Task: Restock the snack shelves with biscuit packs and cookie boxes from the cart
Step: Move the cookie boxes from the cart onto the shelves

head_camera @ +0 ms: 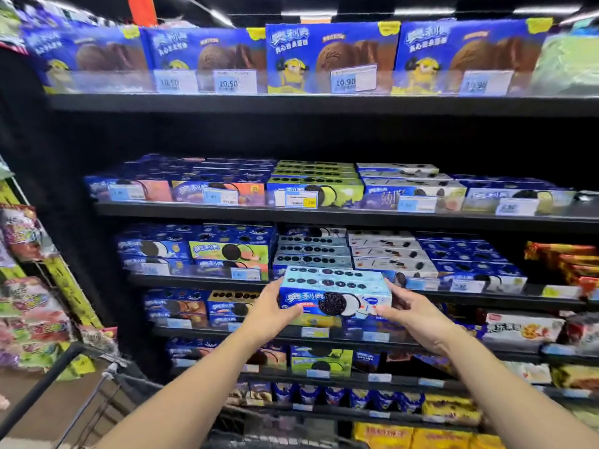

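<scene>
A light-blue cookie box (335, 291), printed with a dark sandwich cookie, hangs in front of the shelves at mid height. My left hand (270, 311) grips its left end and my right hand (413, 315) grips its right end. It sits level with the third shelf (201, 281), just in front of a row of matching light-blue boxes (312, 251). The cart (107, 384) shows at the lower left as a dark wire frame; its contents are hidden.
Black shelves hold blue cookie boxes on every level. Large blue packs (330, 56) line the top shelf. Price tags (295, 199) run along the shelf lips. Candy bags (32, 306) hang on a rack at the left. Orange packs (564, 264) lie at the right.
</scene>
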Action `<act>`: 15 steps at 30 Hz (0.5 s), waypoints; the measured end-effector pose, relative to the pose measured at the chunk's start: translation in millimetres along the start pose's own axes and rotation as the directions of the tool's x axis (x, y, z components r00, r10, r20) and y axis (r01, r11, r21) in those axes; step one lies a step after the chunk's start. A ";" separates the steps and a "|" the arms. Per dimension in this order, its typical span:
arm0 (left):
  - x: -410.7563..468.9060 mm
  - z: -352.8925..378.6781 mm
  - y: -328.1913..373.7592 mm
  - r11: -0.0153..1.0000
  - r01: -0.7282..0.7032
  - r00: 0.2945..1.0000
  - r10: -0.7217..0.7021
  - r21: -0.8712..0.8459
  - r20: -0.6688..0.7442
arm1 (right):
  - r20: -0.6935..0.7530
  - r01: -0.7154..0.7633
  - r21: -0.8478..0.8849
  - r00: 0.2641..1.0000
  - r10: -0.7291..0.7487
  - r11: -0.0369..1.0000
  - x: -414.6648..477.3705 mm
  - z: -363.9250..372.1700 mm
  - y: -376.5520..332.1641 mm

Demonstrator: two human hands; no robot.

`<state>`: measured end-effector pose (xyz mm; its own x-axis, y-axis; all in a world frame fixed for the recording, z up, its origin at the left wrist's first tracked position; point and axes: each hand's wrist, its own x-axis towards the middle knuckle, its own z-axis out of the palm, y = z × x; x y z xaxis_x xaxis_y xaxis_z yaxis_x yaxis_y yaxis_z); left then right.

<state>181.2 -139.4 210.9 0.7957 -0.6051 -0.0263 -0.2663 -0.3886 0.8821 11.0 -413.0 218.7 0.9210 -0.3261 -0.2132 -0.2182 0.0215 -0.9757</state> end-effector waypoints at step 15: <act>124.1 11.5 21.4 0.903 0.059 0.980 0.029 0.425 -0.198 | -0.131 0.074 -0.395 0.982 -0.136 0.915 135.0 -36.3 -33.5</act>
<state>268.0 -230.9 221.1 0.8797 -0.4664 0.0928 -0.4245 -0.6821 0.5954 130.9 -492.1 224.5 0.8917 -0.4473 -0.0696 -0.2591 -0.3782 -0.8887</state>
